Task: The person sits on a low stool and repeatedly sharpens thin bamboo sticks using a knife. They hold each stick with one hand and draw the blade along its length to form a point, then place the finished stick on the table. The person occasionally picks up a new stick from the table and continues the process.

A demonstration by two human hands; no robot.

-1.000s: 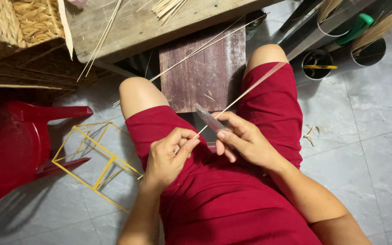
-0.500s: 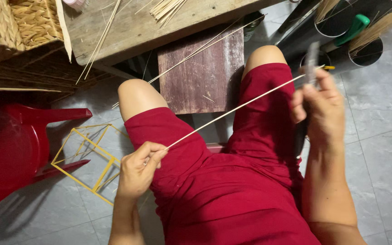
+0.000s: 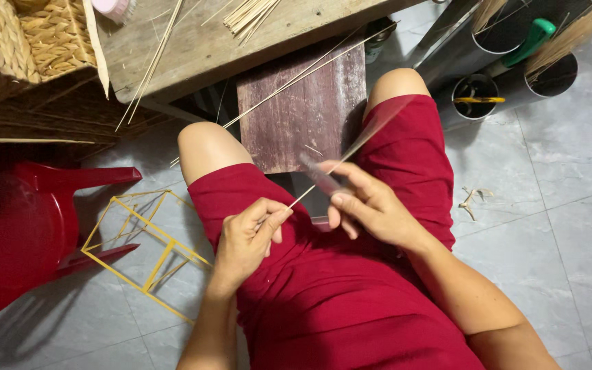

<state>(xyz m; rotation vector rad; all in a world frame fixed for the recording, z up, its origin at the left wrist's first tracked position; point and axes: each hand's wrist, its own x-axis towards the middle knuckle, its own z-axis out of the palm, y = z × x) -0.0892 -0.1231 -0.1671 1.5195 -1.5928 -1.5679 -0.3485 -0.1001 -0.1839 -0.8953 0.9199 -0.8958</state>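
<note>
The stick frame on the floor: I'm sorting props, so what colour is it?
Yellow. The stick frame lies on the grey tile floor, seen best in the head view.

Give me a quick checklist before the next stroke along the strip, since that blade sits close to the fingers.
1. Left hand pinches the bamboo strip end: ok.
2. Right hand grips the knife: ok.
3. Blade against the strip: cannot tell, blurred.
4. Left fingers apart from the blade: ok.
5. Strip's far end free above the red shorts: ok.
6. Yellow stick frame on the floor, out of the way: ok.
</note>
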